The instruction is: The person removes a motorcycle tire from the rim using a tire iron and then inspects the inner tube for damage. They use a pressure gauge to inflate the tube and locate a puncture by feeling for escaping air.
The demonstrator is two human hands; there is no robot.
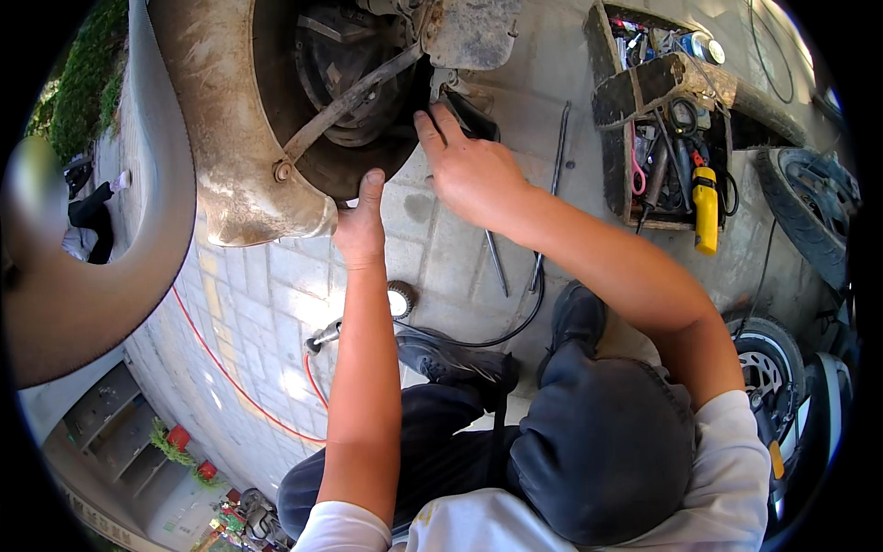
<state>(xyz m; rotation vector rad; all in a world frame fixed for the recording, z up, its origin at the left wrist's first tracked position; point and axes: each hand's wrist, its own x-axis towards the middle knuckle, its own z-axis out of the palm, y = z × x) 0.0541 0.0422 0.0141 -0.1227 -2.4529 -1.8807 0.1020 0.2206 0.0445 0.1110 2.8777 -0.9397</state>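
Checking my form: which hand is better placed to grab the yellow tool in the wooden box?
Probably the right hand: the yellow tool in the wooden box lies on its side, while the left hand braces the mudguard.

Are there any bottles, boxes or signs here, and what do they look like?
Yellow bottle: upright at the toolbox's front edge, right of the right hand; tall, black cap.
Wooden toolbox: upper right on the paving; dark open crate full of tools.
Round can: top of the toolbox; blue and white.
No signs or screens show.
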